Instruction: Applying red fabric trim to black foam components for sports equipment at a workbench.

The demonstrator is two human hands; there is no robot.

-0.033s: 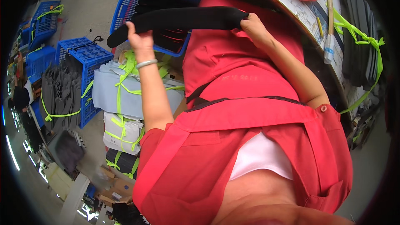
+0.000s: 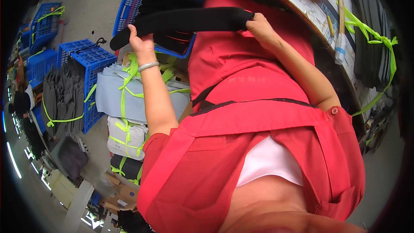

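Note:
A long black fabric-like piece (image 2: 194, 19) with a rounded left end stretches between my two hands, nearly level. My left hand (image 2: 141, 42) holds it near the rounded end, thumb up over its front; the other fingers are partly hidden. At the opposite end, my right hand (image 2: 261, 28) is closed round the narrower tip. Behind and beneath the piece stands a blue plastic crate (image 2: 120, 15) with more black pieces (image 2: 172, 43) in it. The red apron (image 2: 254, 67) over my lap lies under the right part of the piece.
To the right runs a white-topped table (image 2: 297, 0) with a wooden-handled tool (image 2: 341, 17) and a tied stack of dark pieces (image 2: 371, 39). Tied light-blue sheets (image 2: 113, 90), a white bundle (image 2: 125, 137) and another blue crate (image 2: 92, 103) stand at left.
Both hands and the black piece have shifted very slightly to the left, the left hand most. The grip of both hands looks the same.

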